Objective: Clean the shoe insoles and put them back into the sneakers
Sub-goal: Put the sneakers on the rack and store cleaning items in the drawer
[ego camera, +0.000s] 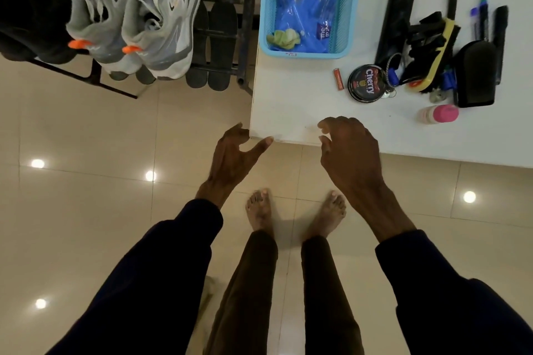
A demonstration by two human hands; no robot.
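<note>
Two grey sneakers [135, 14] with orange heel tabs sit side by side on a black rack [245, 23] at the upper left. Two dark insoles [212, 46] lie on a lower rack shelf, just right of the sneakers. My left hand [233, 153] hovers at the near left corner of the white table [294, 101], fingers loosely spread, holding nothing. My right hand [349, 150] hangs over the table's front edge with relaxed, slightly curled fingers, also empty. Both hands are well below the insoles and sneakers.
A light blue basket [343, 46] with a blue wipes pack and a green cloth stands at the table's back. Brushes, a shoe polish tin [366, 82], pens and a pink-capped bottle [439, 114] crowd the right side. My bare feet stand on glossy beige tiles.
</note>
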